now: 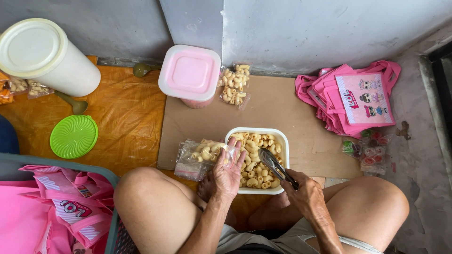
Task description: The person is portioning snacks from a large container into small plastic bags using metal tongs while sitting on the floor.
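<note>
At the lower centre of the frame, the left hand (227, 171) is holding open a small clear plastic bag (200, 157) partly filled with pale curled snack pieces, resting just left of the white rectangular plastic tray (282, 150) of the same snacks on the brown cardboard sheet (282, 108). The right hand (308, 193) is gripping metal tongs (275, 165), their tips lying over the tray. The bag mouth looks slack, so pieces could be spilling onto the cardboard if the tongs are tilting early. A pink-lidded square container (189, 73) is standing above.

Left hand (227, 173) holds bag (203, 156); right hand (306, 192) grips tongs (275, 165) over tray (284, 141).
</note>
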